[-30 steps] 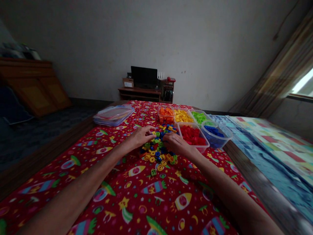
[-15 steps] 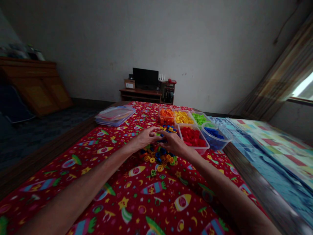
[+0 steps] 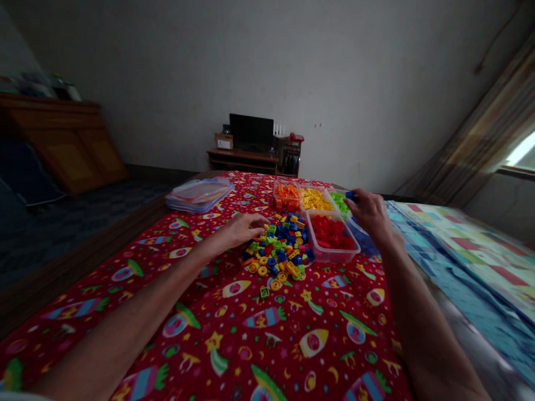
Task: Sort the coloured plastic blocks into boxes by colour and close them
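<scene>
A mixed pile of toy building blocks (image 3: pixel 281 245) lies on the red patterned tablecloth, in blue, yellow, green, orange and red, with yellow wheel-like pieces at its near edge. At the pile's left side is my left hand (image 3: pixel 243 228), its fingers curved and apart, with nothing visibly held. My right hand (image 3: pixel 370 210) is above the round tub (image 3: pixel 364 240) at the right, pinching a blue block (image 3: pixel 350 195) between thumb and fingers. The hand and wrist cover much of that tub. One green block (image 3: pixel 264 292) lies apart, in front of the pile.
Clear boxes hold sorted blocks: orange (image 3: pixel 287 196), yellow (image 3: pixel 316 199), green (image 3: pixel 339 201) and red (image 3: pixel 332 233). Stacked plastic lids (image 3: pixel 200 196) lie at the table's far left. A bed (image 3: pixel 472 245) adjoins on the right. A monitor (image 3: pixel 251 131) stands on a desk behind.
My right hand has moved right from the pile to the round tub, carrying a blue block. My left hand has drawn slightly left, uncovering the pile.
</scene>
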Demonstrator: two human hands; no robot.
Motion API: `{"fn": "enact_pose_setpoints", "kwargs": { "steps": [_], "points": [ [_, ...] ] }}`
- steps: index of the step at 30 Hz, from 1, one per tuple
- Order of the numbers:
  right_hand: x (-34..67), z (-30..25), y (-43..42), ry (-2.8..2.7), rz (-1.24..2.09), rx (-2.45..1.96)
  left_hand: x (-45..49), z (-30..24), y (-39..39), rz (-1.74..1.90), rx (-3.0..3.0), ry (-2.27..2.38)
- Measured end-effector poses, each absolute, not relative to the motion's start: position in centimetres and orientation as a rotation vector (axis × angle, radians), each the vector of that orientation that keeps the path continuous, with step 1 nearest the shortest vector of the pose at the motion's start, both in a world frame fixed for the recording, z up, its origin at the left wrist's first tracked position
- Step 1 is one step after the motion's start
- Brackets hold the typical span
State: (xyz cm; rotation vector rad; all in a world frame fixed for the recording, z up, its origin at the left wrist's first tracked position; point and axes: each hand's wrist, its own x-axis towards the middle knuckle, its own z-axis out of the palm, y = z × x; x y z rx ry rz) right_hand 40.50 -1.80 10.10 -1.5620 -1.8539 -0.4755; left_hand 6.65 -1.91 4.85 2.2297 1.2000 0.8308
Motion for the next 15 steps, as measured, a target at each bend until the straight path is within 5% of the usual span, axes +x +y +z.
{"fn": "enact_pose_setpoints", "kwargs": {
  "steps": [8,15],
  "points": [
    [47.2,9.7,-2.1,-1.798,-0.417,-2.132,5.4,6.2,-2.7,0.309,2.520,1.314],
    [40.7,11.3,-3.6,-1.863,-0.474,-1.837,7.2,7.2,-5.7,-0.029,2.578,1.220]
  ]
}}
